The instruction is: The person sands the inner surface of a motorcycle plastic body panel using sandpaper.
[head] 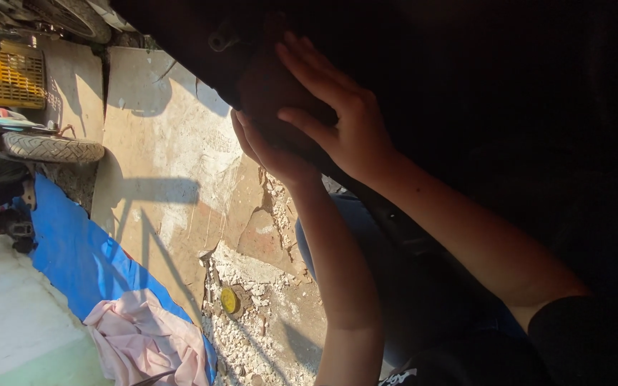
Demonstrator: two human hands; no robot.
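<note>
A dark rounded part (273,93), up in shadow against a large dark body (466,107), is clasped between both hands: right hand (345,121) spread over it, left hand (270,154) cupped beneath. Judged rigid and weighty (detail lost in shadow); best supported from below.

Cracked concrete ground (173,143) is seen in strong sunlight, crossed by long shadows. Its surface is broken up toward the middle, where slabs are lifted and pale rubble (252,336) is scattered. A small yellow disc (229,300) is lying among the rubble. A blue tarp (80,257) is spread along one side, and a pink cloth (148,339) is crumpled on its end. A tyre (51,148) is resting on the ground near the tarp, with a yellow crate (5,71) just beyond it.
</note>
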